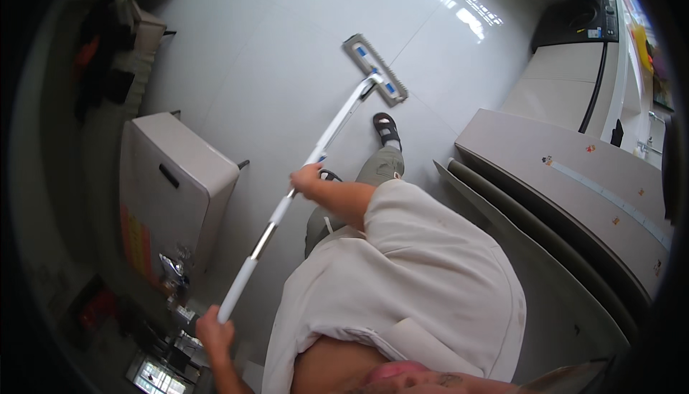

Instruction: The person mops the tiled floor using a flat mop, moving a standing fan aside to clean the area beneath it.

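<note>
A flat mop (375, 69) with a grey rectangular head and white and blue fittings lies against the shiny pale floor (265, 57). Its white and silver pole (265, 239) slants from the head down to the lower left. Around the top end of the pole my left hand (214, 332) is closed. Farther down, near the middle of the pole, my right hand (307, 179) grips it, the forearm crossing in front of my legs. The mop head is just beyond my sandalled foot (386, 128).
At the left stands a pale cabinet (186, 153) with a dark handle. Drawers or a counter front (567, 179) with small stickers run along the right, beside rolled dark sheets (538, 214). A black appliance (574, 24) stands at the far right.
</note>
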`<state>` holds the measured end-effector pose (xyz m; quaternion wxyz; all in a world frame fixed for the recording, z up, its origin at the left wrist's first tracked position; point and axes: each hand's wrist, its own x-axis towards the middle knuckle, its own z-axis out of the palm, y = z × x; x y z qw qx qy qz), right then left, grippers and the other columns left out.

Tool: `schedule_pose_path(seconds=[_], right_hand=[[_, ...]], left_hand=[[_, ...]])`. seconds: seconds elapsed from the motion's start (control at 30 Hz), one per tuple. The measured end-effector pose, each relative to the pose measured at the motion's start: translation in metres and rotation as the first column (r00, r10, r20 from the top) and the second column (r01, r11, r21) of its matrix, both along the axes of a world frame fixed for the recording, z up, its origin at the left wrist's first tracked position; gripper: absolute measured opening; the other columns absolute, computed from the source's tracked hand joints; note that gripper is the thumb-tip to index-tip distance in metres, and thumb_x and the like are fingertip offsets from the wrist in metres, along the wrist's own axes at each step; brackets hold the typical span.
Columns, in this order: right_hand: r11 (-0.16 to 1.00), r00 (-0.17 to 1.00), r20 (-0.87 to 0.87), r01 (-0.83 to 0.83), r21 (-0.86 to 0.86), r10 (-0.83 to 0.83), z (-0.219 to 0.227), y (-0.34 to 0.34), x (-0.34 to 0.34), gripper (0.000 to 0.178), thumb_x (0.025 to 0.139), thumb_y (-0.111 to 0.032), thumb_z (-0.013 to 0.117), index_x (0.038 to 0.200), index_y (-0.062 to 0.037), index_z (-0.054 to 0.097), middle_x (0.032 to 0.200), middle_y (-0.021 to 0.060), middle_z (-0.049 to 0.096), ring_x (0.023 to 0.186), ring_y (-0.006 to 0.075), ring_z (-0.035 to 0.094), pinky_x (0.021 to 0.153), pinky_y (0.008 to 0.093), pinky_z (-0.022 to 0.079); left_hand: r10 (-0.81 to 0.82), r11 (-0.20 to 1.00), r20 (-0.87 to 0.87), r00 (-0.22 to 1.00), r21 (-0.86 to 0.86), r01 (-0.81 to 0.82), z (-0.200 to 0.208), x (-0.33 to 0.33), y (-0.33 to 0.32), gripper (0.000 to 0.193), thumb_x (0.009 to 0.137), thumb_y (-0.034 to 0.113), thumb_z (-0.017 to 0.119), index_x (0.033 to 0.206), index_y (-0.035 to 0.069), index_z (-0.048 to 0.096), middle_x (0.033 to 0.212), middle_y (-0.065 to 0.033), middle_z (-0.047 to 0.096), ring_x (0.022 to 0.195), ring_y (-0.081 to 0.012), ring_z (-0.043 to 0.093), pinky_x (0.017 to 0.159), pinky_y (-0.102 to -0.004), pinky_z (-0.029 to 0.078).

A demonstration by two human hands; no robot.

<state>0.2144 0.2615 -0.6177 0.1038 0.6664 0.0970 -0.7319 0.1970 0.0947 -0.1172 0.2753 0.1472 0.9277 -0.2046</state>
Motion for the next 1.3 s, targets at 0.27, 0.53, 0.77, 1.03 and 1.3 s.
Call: schedule_pose_path(seconds=[0.27, 0.53, 0.77, 1.03, 1.3], right_hand=[[0.990, 0.923, -0.380, -0.102, -0.095, 0.058, 0.214, -0.031, -0.054, 0.057, 0.071, 0.010, 0.052, 0.100, -0.0060, 0.006, 0.076, 0.0160, 0.047, 0.052, 0.0227, 0.055, 0.046, 0.0363, 0.053], [0.988, 0.962, -0.269, 0.085, 0.129, -0.047, 0.170, 0.120, -0.013, 0.056, 0.069, 0.008, 0.052, 0.101, -0.0070, 0.009, 0.077, 0.0192, 0.045, 0.052, 0.0258, 0.055, 0.042, 0.0381, 0.050], [0.909, 0.995, -0.093, 0.070, 0.412, -0.035, 0.070, 0.369, 0.127, 0.018, 0.071, 0.004, 0.055, 0.083, 0.0065, 0.043, 0.059, 0.0103, 0.050, 0.044, 0.0163, 0.052, 0.036, 0.0261, 0.044], [0.903, 0.988, 0.101, 0.064, 0.425, -0.118, 0.048, 0.343, 0.183, 0.058, 0.066, 0.007, 0.055, 0.106, -0.0031, 0.015, 0.065, 0.0120, 0.050, 0.047, 0.0212, 0.055, 0.044, 0.0372, 0.050], [0.915, 0.997, 0.035, 0.043, 0.400, -0.062, 0.029, 0.080, 0.102, 0.052, 0.069, 0.006, 0.056, 0.095, -0.0098, 0.014, 0.065, 0.0183, 0.051, 0.040, 0.0262, 0.054, 0.036, 0.0419, 0.048]], left_hand=[[-0.095, 0.994, -0.333, 0.938, 0.015, 0.107, 0.113, -0.002, -0.006, 0.013, 0.047, -0.001, 0.057, 0.058, 0.001, 0.050, 0.054, -0.0194, 0.052, 0.052, -0.0392, 0.050, 0.050, -0.0432, 0.039], [-0.297, 0.940, -0.149, 0.943, 0.130, 0.317, 0.070, -0.006, 0.117, 0.011, 0.053, 0.002, 0.056, 0.057, 0.001, 0.046, 0.054, -0.0207, 0.049, 0.056, -0.0406, 0.050, 0.051, -0.0444, 0.039], [-0.545, 0.803, 0.187, 0.817, 0.397, 0.445, -0.075, 0.062, 0.265, 0.017, 0.061, 0.011, 0.059, 0.071, 0.003, 0.047, 0.055, -0.0175, 0.054, 0.055, -0.0380, 0.055, 0.053, -0.0443, 0.046], [-0.584, 0.792, 0.289, 0.759, 0.405, 0.456, -0.127, 0.075, 0.228, 0.020, 0.063, 0.012, 0.060, 0.074, 0.004, 0.046, 0.058, -0.0184, 0.055, 0.058, -0.0376, 0.057, 0.055, -0.0459, 0.045], [-0.353, 0.933, 0.207, 0.912, 0.144, 0.329, -0.080, 0.041, 0.000, 0.023, 0.057, 0.013, 0.062, 0.074, 0.006, 0.048, 0.061, -0.0191, 0.056, 0.061, -0.0399, 0.056, 0.058, -0.0477, 0.045]])
